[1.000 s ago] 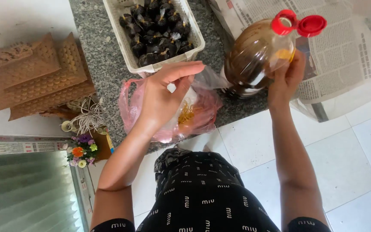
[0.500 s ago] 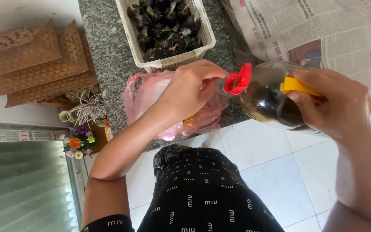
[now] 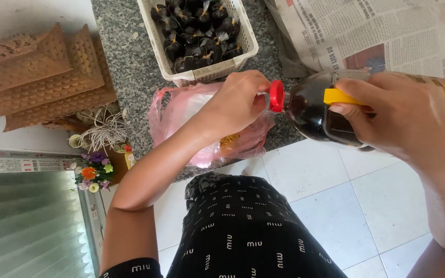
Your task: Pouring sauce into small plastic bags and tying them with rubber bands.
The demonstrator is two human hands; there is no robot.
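My right hand (image 3: 405,116) grips a large clear plastic bottle of dark liquid (image 3: 315,116), tipped on its side with its neck pointing left. A yellow handle (image 3: 340,96) sits under my fingers. My left hand (image 3: 235,103) is closed around the bottle's mouth, right beside the red cap (image 3: 276,96). Below both hands lies a pink plastic bag (image 3: 202,134) holding something yellowish, at the edge of the grey granite counter (image 3: 124,62).
A white plastic basket (image 3: 202,72) filled with several dark shellfish stands behind the bag. Newspaper (image 3: 366,31) covers the counter to the right. Carved wooden pieces (image 3: 42,77) and small artificial flowers (image 3: 92,172) sit at left. White floor tiles (image 3: 336,206) lie below.
The bottle went from upright at the right to lying tipped sideways in front of me. My left hand closed in from open air onto the bottle's mouth by the red cap.
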